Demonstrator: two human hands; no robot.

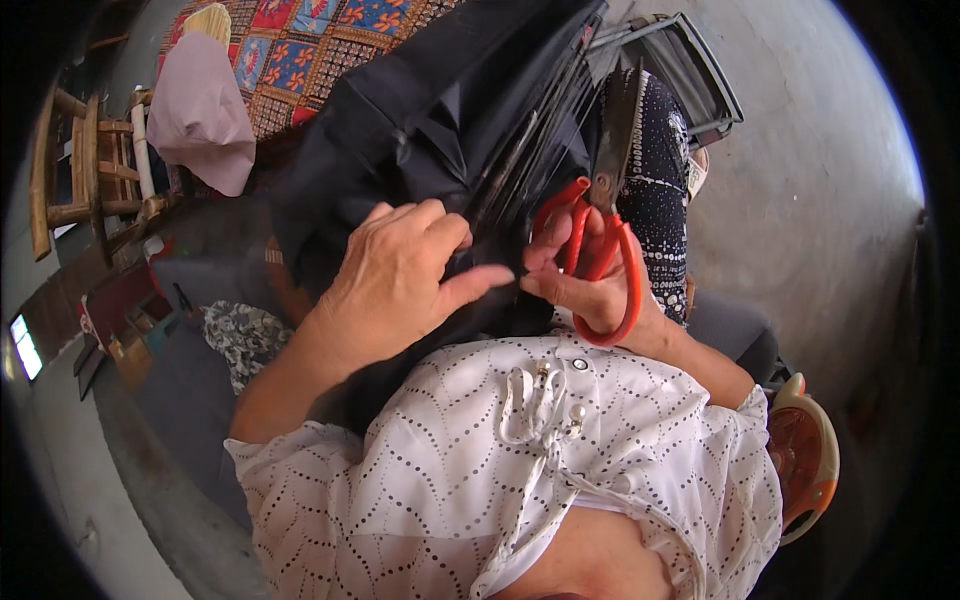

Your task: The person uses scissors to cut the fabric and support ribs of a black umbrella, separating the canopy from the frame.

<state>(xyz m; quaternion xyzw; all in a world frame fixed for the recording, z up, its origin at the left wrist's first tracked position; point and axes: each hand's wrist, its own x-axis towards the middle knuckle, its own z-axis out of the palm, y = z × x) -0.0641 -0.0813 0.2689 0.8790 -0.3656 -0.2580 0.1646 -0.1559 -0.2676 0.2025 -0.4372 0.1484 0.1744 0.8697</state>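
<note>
Across my lap lies a black umbrella (420,130), its cloth bunched and its thin metal ribs (530,150) gathered in a bundle. Over the cloth, near the ribs, my left hand (400,275) has its fingers curled, with the thumb stretched towards the other hand; what the fingers hold is hidden. A pair of scissors (612,185) with red handles hangs on the fingers of my right hand (595,275), blades pointing away from me. The right thumb and forefinger are pinched together close to the left thumb tip; anything between them is too small to make out.
A grey metal-framed item (690,80) stands beyond my patterned trouser leg (660,200). At the lower right is a white and orange fan (805,455). Bamboo furniture (95,170), a pale pink cloth (205,115) and a colourful patterned cloth (320,60) lie to the far left.
</note>
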